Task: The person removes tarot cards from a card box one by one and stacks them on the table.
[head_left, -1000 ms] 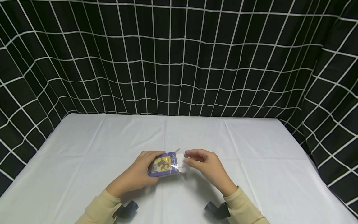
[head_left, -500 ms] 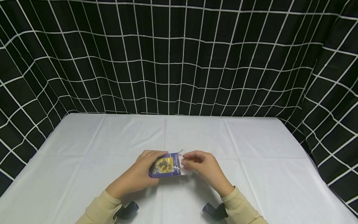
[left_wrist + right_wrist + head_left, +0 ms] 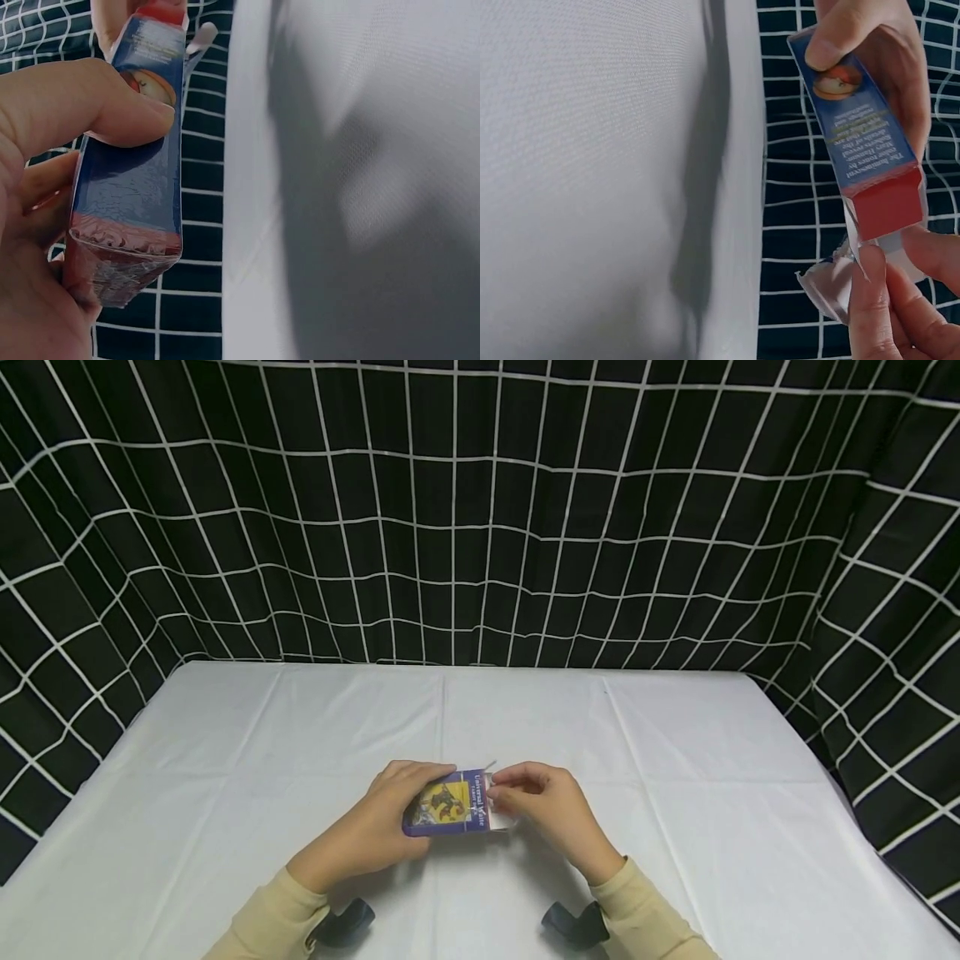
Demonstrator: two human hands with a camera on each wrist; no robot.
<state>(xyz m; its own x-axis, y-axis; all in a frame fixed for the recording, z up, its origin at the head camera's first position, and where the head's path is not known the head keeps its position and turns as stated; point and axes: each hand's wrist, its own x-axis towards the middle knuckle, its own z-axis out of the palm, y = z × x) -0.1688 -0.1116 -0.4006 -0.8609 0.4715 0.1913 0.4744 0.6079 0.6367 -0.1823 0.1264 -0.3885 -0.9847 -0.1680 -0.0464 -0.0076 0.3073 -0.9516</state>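
A blue and purple tarot card box (image 3: 444, 803) with a yellow picture on its face is held above the table in the head view. My left hand (image 3: 375, 831) grips its left end, the thumb pressing one narrow side (image 3: 131, 191) in the left wrist view. At the box's right end, my right hand (image 3: 553, 810) pinches a white end flap (image 3: 896, 247) between thumb and fingers. A red end panel (image 3: 889, 204) shows there in the right wrist view, beside a loose whitish flap or wrapping (image 3: 829, 289). Clear film covers the box's other end. What lies inside is hidden.
A white cloth (image 3: 315, 718) covers the table beneath both hands. Black curtains with a white grid (image 3: 465, 510) stand behind and at both sides. A dark device (image 3: 345, 924) sits at the left wrist, and another dark device (image 3: 576, 927) at the right.
My left hand and the box have shifted slightly right. My right fingers have moved a little left and now overlap the box's end; less of the white flap shows.
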